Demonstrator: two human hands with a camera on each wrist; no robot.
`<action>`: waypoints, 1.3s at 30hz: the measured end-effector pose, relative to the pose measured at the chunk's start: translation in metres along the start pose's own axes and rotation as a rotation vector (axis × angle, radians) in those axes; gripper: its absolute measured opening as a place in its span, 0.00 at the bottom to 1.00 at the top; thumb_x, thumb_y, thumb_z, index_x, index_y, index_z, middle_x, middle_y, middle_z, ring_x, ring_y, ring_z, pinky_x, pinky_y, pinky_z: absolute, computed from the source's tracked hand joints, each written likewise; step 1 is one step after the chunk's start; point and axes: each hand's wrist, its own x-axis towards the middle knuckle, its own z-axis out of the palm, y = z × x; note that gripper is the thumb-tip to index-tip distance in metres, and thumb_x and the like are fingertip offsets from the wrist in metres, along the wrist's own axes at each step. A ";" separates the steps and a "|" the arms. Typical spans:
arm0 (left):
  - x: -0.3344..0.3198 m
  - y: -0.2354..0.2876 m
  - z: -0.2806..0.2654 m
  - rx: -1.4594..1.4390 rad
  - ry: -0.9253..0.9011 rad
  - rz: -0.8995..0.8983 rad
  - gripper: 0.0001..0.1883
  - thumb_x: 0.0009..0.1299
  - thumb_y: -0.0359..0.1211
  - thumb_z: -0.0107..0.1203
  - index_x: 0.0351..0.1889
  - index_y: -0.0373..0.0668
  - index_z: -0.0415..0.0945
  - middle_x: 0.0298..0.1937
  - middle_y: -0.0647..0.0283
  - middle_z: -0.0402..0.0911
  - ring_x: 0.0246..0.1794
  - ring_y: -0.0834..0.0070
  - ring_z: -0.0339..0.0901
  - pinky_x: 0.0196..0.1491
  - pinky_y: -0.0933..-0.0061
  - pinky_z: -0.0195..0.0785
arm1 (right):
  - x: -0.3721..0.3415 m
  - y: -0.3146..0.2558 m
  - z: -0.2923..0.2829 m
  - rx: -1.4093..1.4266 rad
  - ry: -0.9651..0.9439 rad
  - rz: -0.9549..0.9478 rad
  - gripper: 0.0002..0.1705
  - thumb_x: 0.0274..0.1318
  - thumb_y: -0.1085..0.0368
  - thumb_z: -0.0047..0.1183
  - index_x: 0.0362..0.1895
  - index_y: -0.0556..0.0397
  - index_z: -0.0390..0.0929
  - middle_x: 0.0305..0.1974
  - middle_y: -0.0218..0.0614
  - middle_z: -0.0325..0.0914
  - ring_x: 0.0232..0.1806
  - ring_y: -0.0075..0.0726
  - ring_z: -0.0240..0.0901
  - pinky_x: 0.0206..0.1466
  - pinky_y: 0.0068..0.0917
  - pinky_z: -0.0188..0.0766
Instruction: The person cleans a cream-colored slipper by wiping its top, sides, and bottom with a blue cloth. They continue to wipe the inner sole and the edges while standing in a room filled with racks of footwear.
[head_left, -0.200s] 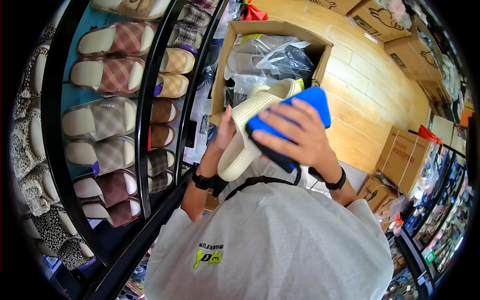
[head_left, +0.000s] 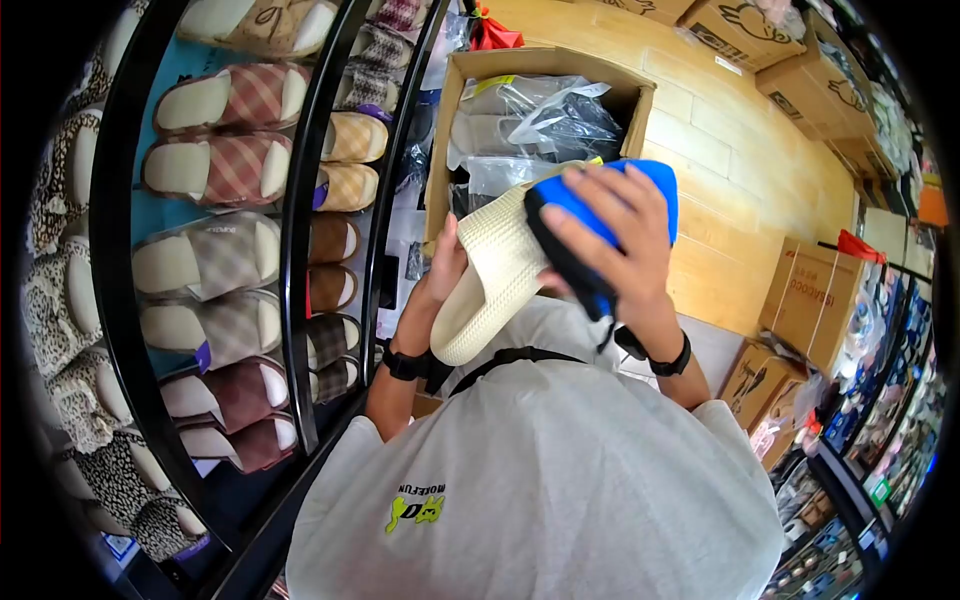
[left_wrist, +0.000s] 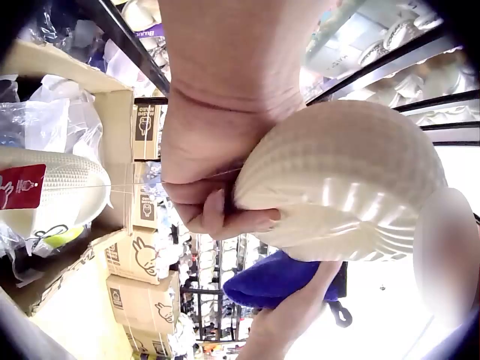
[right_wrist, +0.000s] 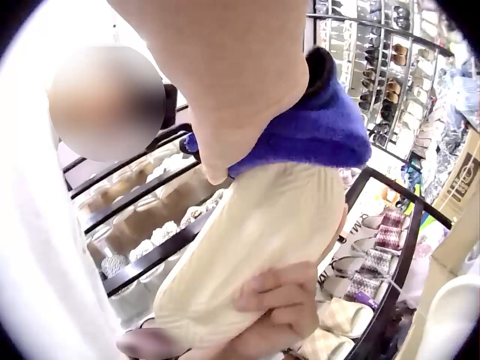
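My left hand [head_left: 450, 262] grips a cream slide slipper [head_left: 500, 235] with a textured strap; in the left wrist view its fingers [left_wrist: 217, 217] curl at the slipper's edge. My right hand [head_left: 622, 240] holds a blue plush cleaning pad [head_left: 658, 190] with a black side and a small cord loop, right against the slipper. The right wrist view shows the pad's fluffy face [right_wrist: 322, 135] at the slipper's upper end. A matching slipper [left_wrist: 75, 202] with a red tag [left_wrist: 22, 186] lies over the carton in the left wrist view, a thin string running from it toward my left hand.
An open carton [head_left: 438, 150] of bagged slippers stands just ahead. Black-framed racks [head_left: 120, 240] carry plaid and brown slippers [head_left: 225, 160] close on the left. More cartons [head_left: 815, 290] and shoe racks [head_left: 880, 400] line the right, across a wooden floor [head_left: 700, 180].
My right hand has moved slightly right with the blue pad, uncovering more of the slipper's strap. The slipper has turned a little in my left hand.
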 end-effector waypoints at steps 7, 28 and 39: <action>0.010 0.017 -0.001 -0.469 -0.243 -0.026 0.58 0.82 0.78 0.18 0.88 0.36 0.57 0.84 0.45 0.68 0.81 0.52 0.72 0.84 0.48 0.64 | 0.003 -0.043 0.013 -0.156 -0.113 -0.227 0.28 0.63 0.42 0.71 0.63 0.35 0.90 0.64 0.35 0.88 0.66 0.44 0.84 0.75 0.47 0.70; -0.001 0.024 0.040 0.252 -0.017 -0.084 0.58 0.81 0.79 0.22 0.90 0.40 0.54 0.86 0.47 0.67 0.83 0.53 0.70 0.83 0.49 0.65 | -0.017 -0.063 0.012 -0.222 0.148 0.081 0.35 0.54 0.43 0.75 0.65 0.38 0.90 0.65 0.39 0.87 0.65 0.54 0.82 0.74 0.58 0.70; -0.017 -0.003 0.026 0.223 0.016 -0.143 0.58 0.81 0.79 0.23 0.90 0.39 0.52 0.86 0.48 0.66 0.83 0.54 0.69 0.83 0.51 0.65 | -0.042 -0.048 0.000 -0.160 0.035 0.040 0.33 0.57 0.47 0.75 0.66 0.40 0.89 0.67 0.40 0.86 0.67 0.53 0.82 0.75 0.55 0.70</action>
